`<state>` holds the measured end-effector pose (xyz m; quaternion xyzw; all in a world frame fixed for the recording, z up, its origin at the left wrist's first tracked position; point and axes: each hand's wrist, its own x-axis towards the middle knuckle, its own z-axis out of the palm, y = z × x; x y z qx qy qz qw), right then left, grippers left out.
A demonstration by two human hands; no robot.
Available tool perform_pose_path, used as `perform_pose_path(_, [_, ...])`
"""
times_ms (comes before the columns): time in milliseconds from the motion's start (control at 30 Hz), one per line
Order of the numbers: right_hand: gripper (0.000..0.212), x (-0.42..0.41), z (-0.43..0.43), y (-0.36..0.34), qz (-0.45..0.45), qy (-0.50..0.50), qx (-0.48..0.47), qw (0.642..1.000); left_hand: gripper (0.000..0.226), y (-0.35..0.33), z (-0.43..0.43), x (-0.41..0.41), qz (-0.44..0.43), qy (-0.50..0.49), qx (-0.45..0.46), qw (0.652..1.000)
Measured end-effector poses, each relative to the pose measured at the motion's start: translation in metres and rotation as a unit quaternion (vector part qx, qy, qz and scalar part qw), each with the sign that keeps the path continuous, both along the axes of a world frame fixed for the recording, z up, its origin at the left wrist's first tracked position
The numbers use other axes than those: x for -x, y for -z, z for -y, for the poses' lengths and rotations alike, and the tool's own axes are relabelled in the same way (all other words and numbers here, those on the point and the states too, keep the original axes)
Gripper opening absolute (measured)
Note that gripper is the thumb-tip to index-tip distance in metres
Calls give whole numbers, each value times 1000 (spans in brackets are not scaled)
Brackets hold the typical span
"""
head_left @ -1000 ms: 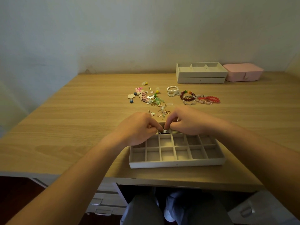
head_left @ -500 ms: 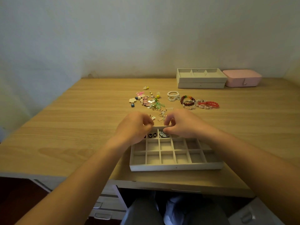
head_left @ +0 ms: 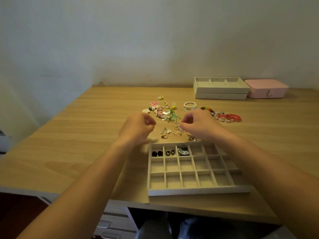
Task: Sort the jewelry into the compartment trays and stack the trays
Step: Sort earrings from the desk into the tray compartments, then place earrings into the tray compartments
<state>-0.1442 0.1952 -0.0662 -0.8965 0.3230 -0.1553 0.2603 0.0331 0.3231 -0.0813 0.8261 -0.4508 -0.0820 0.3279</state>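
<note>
Far right, stacked trays [head_left: 221, 91], pink box [head_left: 266, 88]

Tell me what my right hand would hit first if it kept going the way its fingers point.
Likely the loose gold hook earrings just beyond the fingertips of the right hand; depth is unclear, so they may already touch.

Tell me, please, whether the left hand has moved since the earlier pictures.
Yes. The left hand has left the back row of the compartment tray and now hovers beyond its far edge, nearer the loose jewelry.
</note>
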Motion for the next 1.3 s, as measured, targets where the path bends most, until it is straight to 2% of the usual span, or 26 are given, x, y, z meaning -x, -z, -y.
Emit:
perform_pose_path(200, [10,-28,16,9,10,-8,-17,1000,9,9,26,-1,-17,58,-53,997])
perform_pose_path(300, [12,-38,21,13,14,-10,-18,1000,17,15,40,-2,-16,67,-69,995])
perform_pose_path(433, [9,-37,21,6,73,-9,-25,997,9,19,50,-3,17,63,-84,994])
perform_pose_path(600, [11,-26,26,-14,59,-33,-101,993,8,20,53,-5,35,63,-83,994])
perform_pose_path(700, [13,-19,29,-20,60,-36,-135,988,9,21,51,-6,8,69,-42,997])
perform_pose_path(800, [17,-18,32,-17,76,-27,-143,986,7,18,52,-8,-37,67,57,995])
perform_pose_path(933, [26,-18,30,-9,74,-79,-152,983,14,9,50,-1,-179,115,164,963])
perform_pose_path(1033, [26,-17,27,-9,83,-119,-194,970,12,5,47,10,-234,160,201,938])
perform_pose_path(1167, [20,-10,26,-11,131,-112,-248,953,11,-2,42,21,-289,168,243,910])
perform_pose_path(1300, [15,-2,28,-10,171,-99,-282,939,10,2,39,18,-273,160,236,919])
